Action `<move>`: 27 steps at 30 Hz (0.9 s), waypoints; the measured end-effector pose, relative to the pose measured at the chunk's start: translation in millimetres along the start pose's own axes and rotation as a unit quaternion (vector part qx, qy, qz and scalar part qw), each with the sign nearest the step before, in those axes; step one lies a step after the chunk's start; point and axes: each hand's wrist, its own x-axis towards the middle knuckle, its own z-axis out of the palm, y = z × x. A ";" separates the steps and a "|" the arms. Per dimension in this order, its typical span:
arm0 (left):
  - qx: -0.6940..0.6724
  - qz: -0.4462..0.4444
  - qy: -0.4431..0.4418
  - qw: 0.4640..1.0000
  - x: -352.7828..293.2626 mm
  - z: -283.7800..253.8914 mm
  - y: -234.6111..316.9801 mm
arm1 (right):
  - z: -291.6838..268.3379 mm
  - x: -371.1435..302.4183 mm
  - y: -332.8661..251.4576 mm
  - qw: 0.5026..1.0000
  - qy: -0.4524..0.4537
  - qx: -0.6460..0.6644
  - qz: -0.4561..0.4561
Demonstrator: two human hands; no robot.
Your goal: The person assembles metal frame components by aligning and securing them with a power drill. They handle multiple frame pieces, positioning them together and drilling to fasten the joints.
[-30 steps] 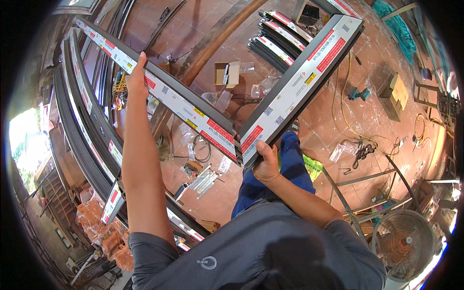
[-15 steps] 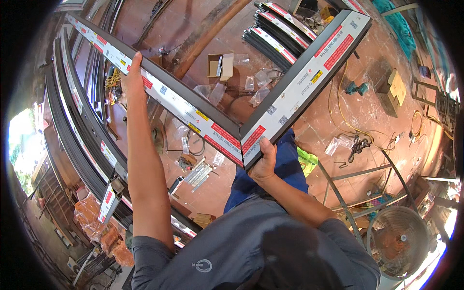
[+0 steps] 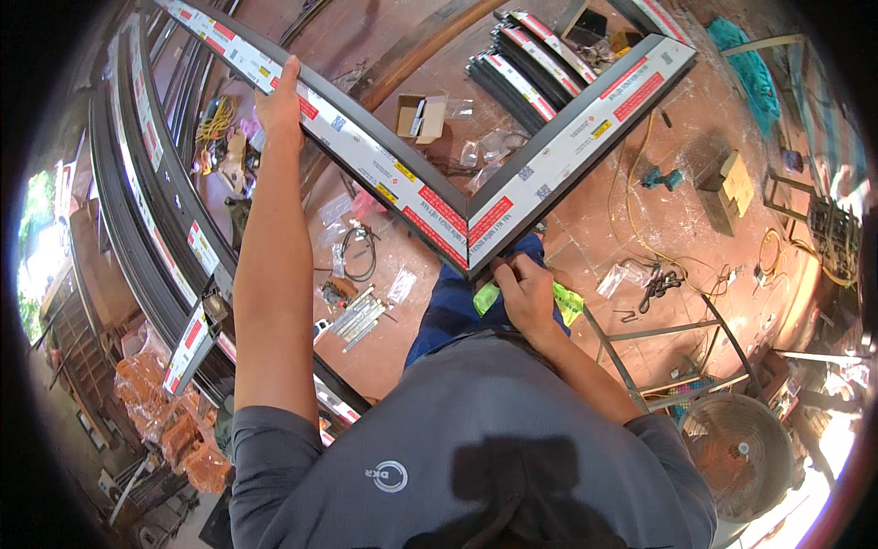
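A large dark metal frame [image 3: 521, 206], its faces covered in white protective film with red and yellow print, is raised in front of me. Two of its bars meet at a mitred corner that points toward my waist. My left hand [image 3: 282, 108] is closed around the left bar, well up from the corner, with the arm stretched out. Just below the corner, close to my body, is my right hand [image 3: 526, 291], its fingers curled and pressed together. What those fingers pinch, if anything, is hidden. Behind that hand shows a bright yellow-green piece [image 3: 567, 305].
Long dark profiles [image 3: 151, 229] lie along the left side, shorter ones [image 3: 517, 82] in a stack beyond the frame. On the tiled floor are an opened cardboard box [image 3: 430, 117], a cable [image 3: 359, 252] and metal strips [image 3: 357, 320]. A fan [image 3: 739, 450] stands right of a metal stand [image 3: 663, 334].
My right hand has let go of the corner's upper face and moved down to just below it. The frame has shifted slightly right and away from me; my left hand still holds it.
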 end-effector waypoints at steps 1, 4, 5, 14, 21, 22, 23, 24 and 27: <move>0.002 0.006 0.004 1.000 -2.9 2.6 1.8 | -5.1 3.6 -10.9 0.998 0.010 -0.061 -0.002; 0.067 -0.015 0.061 0.996 -25.7 8.2 -7.0 | -10.3 5.9 -23.2 0.996 0.017 -0.088 0.018; 0.094 -0.030 0.070 0.993 -41.5 13.0 0.6 | -10.4 6.0 -25.6 0.995 0.024 -0.096 0.022; 0.240 0.025 0.030 0.970 -70.4 14.1 -6.1 | 3.9 5.3 -38.0 0.972 0.123 -0.200 -0.014; 0.270 0.023 0.006 0.963 -85.7 13.5 10.5 | 6.6 10.1 -24.0 0.968 0.165 -0.186 -0.038; 0.262 0.027 0.005 0.965 -87.3 13.7 11.5 | 5.8 8.8 -24.2 0.973 0.162 -0.161 -0.024; 0.259 0.052 0.015 0.964 -81.8 6.5 6.1 | 5.3 7.5 -28.7 0.979 0.157 -0.133 -0.014; 0.257 0.075 0.023 0.963 -71.0 -4.4 -6.2 | 5.3 6.8 -32.4 0.983 0.150 -0.106 -0.003; 0.083 0.254 -0.021 0.963 -85.8 -26.8 -28.2 | 12.8 11.0 -14.2 0.992 0.117 -0.043 0.024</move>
